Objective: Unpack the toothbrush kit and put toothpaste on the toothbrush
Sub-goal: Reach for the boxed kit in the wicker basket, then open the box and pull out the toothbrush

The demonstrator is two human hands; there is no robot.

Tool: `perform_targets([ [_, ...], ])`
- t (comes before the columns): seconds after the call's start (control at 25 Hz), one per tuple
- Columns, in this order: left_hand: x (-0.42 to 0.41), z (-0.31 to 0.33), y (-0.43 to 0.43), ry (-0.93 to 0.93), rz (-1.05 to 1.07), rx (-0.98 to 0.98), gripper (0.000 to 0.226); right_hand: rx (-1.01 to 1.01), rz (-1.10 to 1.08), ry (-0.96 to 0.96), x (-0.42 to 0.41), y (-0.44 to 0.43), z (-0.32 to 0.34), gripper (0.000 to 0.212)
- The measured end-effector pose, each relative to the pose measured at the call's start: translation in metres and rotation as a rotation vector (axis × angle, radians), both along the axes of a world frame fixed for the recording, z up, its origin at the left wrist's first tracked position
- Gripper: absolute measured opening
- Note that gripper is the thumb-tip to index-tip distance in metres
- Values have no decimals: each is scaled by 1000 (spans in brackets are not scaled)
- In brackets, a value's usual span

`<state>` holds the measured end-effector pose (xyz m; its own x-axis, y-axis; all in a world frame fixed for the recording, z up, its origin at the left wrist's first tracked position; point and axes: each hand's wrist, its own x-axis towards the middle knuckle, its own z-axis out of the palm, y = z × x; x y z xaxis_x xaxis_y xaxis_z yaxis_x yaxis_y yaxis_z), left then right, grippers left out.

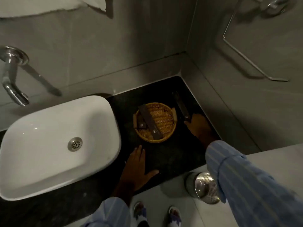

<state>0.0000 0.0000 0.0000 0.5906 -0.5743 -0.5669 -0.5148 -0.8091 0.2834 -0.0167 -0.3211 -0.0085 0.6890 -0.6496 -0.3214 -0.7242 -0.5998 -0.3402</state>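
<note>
A long dark box [181, 104], the toothbrush kit, lies on the black counter [173, 153] to the right of a round wicker basket [165, 122]. My right hand [199, 126] grips the box's near end. Inside the basket a second long dark box [150, 122] lies at a slant, and a small dark box [141, 125] sits at its left. My left hand [136, 167] rests flat on the counter in front of the basket, fingers apart, holding nothing.
A white basin [54, 145] with a metal drain fills the left, under a chrome wall tap [12, 79]. Grey tiled walls close the corner behind. A steel bin [204, 187] stands on the floor below the counter's edge, near my feet.
</note>
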Motion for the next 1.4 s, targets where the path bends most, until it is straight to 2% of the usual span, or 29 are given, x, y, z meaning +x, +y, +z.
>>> perform_targets([
  [0.16,-10,-36,12,-119,-132,107,105,-44,-74,-14,16,2,-12,41],
  [0.28,-14,-50,15,-205,-155,77,100,-25,-93,-55,18,1,-18,37],
  [0.48,-12,-36,11,-212,-159,78,108,-15,-148,-74,5,-5,-4,31],
  [0.68,-8,-6,-4,-255,-137,-90,105,-25,-161,-51,-19,-8,31,22],
  [0.84,9,44,-26,-348,-150,-206,103,23,-171,-124,-29,7,82,23],
  [1.0,42,113,-57,-426,-164,-318,108,-7,-97,-220,-33,26,135,35],
  [1.24,75,241,-90,-321,-13,-629,93,-57,-35,-386,-53,35,218,32],
  [1.4,88,303,-107,-66,210,-890,85,-46,-10,-464,-64,44,261,20],
])
